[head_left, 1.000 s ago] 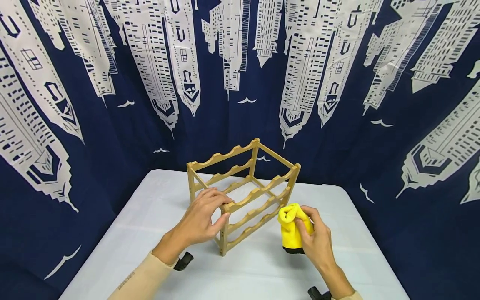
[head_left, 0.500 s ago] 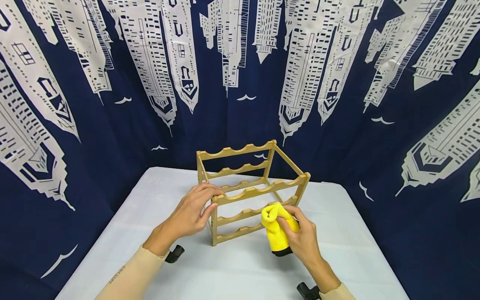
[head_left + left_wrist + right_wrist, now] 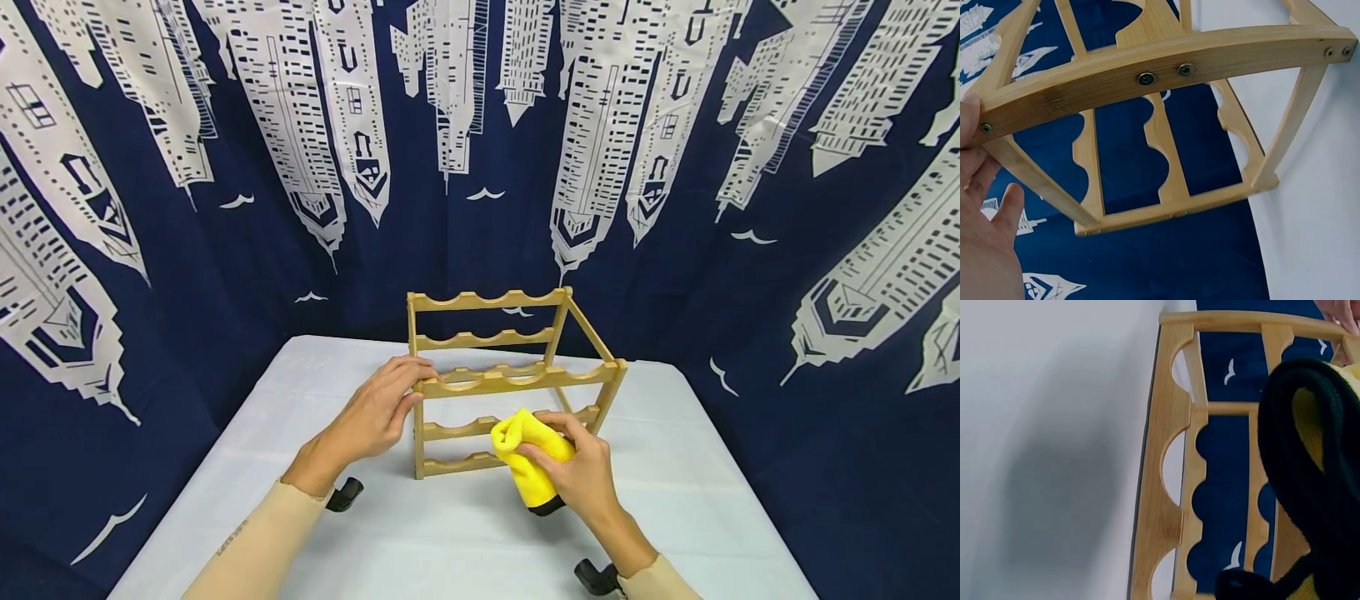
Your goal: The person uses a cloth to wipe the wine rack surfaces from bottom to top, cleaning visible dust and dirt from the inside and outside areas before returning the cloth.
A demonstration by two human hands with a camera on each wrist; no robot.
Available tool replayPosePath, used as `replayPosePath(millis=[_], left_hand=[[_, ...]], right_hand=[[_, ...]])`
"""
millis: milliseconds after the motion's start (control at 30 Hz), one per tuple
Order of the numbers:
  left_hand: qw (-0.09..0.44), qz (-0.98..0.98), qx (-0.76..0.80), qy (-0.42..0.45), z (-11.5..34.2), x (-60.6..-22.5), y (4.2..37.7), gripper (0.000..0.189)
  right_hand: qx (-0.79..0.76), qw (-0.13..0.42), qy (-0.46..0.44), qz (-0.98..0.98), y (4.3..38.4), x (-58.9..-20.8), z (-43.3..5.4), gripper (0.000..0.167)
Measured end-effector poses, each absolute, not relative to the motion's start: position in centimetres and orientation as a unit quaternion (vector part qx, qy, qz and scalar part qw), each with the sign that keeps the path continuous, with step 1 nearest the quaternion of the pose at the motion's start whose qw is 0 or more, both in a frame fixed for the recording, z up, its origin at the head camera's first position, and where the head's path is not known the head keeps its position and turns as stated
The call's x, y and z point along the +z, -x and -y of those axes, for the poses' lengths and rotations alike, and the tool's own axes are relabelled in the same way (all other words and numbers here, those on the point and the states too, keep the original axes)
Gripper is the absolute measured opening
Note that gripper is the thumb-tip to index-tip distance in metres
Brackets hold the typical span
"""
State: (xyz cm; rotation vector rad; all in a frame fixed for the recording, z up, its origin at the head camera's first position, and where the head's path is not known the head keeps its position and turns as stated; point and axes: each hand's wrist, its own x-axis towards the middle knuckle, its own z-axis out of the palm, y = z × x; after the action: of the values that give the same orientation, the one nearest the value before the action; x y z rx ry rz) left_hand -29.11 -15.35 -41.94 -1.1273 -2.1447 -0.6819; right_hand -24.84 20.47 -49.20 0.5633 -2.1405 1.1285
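Note:
A wooden wine rack [image 3: 517, 382] with scalloped rails stands on the white-covered table, one long side facing me. My left hand [image 3: 372, 414] grips its near left top corner, fingers over the rail's end and thumb held away from the post. The left wrist view shows the rack's end frame [image 3: 1104, 69] with screw heads in it. In front of the rack, my right hand [image 3: 585, 471] pinches a folded yellow cloth [image 3: 534, 479] with a black edge. This cloth overlaps the lower rails in the head view. Up close in the right wrist view, the black border [image 3: 1285, 437] loops around yellow fabric.
White cloth [image 3: 420, 542] covers the table. Behind it hangs a navy curtain [image 3: 450, 242] printed with white buildings and birds. Black wrist mounts [image 3: 596, 577] sit at both sleeves.
The rack has turned so its long side faces me more squarely, its near left corner shifting left with my left hand. My right hand has carried the yellow cloth left, in front of the rails.

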Motion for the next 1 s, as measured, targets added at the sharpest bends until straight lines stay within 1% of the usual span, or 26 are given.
replayPosePath(millis=[133, 367, 467, 600, 733, 867, 1000], left_hand=[[0.297, 0.818, -0.263, 0.416, 15.8, -41.6, 29.8, 0.026], [0.267, 0.84, -0.287, 0.374, 16.2, -41.7, 29.8, 0.028], [0.265, 0.84, -0.296, 0.37, 16.3, -41.6, 29.8, 0.029], [0.257, 0.841, -0.309, 0.363, 16.3, -41.1, 29.8, 0.029], [0.234, 0.849, -0.314, 0.355, 16.2, -40.6, 29.9, 0.031], [0.214, 0.856, -0.312, 0.352, 16.1, -40.4, 29.9, 0.032], [0.221, 0.854, -0.308, 0.356, 16.3, -40.5, 29.8, 0.031]], right_hand=[[0.415, 0.326, -0.232, 0.817, 25.2, -49.2, -19.6, 0.049], [0.352, 0.349, -0.327, 0.805, 26.0, -49.2, -16.7, 0.044], [0.317, 0.345, -0.353, 0.81, 26.3, -49.5, -14.9, 0.042], [0.267, 0.324, -0.358, 0.834, 27.0, -50.2, -12.6, 0.04], [0.239, 0.308, -0.349, 0.852, 27.6, -51.0, -10.8, 0.041], [0.22, 0.321, -0.354, 0.85, 28.1, -51.7, -9.5, 0.044], [0.205, 0.352, -0.377, 0.832, 28.4, -52.3, -8.4, 0.04]])
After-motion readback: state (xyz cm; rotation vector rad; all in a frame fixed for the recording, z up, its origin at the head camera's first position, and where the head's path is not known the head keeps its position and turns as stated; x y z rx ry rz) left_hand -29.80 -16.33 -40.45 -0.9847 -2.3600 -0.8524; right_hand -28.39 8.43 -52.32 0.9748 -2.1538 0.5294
